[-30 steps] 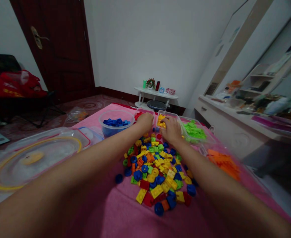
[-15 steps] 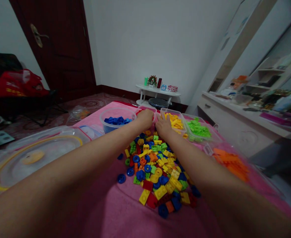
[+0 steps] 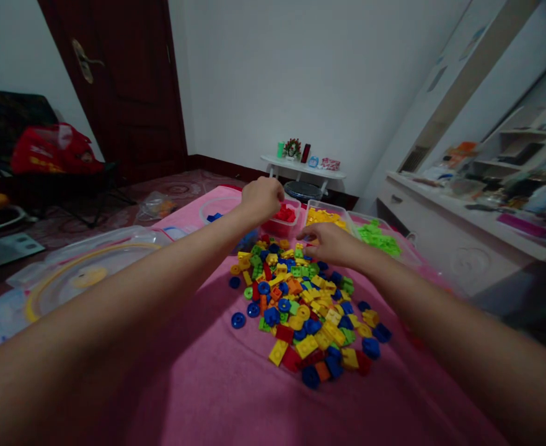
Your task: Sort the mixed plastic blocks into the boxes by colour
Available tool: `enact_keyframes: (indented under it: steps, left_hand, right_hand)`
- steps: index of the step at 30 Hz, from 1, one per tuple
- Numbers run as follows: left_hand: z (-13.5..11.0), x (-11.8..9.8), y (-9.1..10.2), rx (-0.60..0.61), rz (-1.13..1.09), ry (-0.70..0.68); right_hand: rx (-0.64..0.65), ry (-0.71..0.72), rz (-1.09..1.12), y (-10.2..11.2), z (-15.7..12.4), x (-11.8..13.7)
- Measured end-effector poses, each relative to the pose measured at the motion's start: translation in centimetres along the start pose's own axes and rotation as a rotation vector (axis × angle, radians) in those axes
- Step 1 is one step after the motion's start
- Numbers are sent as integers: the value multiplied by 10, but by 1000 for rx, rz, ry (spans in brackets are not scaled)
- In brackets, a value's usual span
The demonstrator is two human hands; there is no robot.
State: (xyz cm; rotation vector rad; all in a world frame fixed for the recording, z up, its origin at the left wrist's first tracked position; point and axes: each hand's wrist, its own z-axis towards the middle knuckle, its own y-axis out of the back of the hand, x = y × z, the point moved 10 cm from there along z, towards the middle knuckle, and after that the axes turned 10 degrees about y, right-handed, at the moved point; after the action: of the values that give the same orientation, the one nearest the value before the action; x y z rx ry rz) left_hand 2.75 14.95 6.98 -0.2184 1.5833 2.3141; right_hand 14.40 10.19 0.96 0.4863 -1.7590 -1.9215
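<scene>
My left hand is raised over the rim between the round tub of blue bricks and the clear box of red bricks. Its fingers are curled together, and whatever they hold is hidden. My right hand hovers low at the far edge of a mixed pile of toy building bricks, just in front of the box of yellow bricks. Its thumb and fingers are bent but apart, with a small yellowish patch between them. The pile mixes yellow, blue, green, red and orange pieces, some of them round.
A box of green bricks stands at the right on the pink cloth. Clear plastic lids lie at the left. Beyond are a white shelf, a dresser and a chair with a red bag.
My left hand has risen from the red box and shifted left, uncovering the red bricks. My right hand has drawn back from the boxes toward the pile, its fingers more bent. The view has shifted slightly.
</scene>
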Motion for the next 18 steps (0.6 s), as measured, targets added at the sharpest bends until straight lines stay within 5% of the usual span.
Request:
enact_keyframes:
  steps: [6, 12, 18]
  left_hand:
    - [-19, 22, -1, 147, 156, 65]
    - [-30, 30, 0, 201, 179, 111]
    - [-30, 36, -19, 184, 61, 108]
  right_hand:
    - [-147, 107, 231, -18, 45, 48]
    - [-74, 39, 438, -63, 76, 48]
    - [-27, -25, 346, -70, 73, 43]
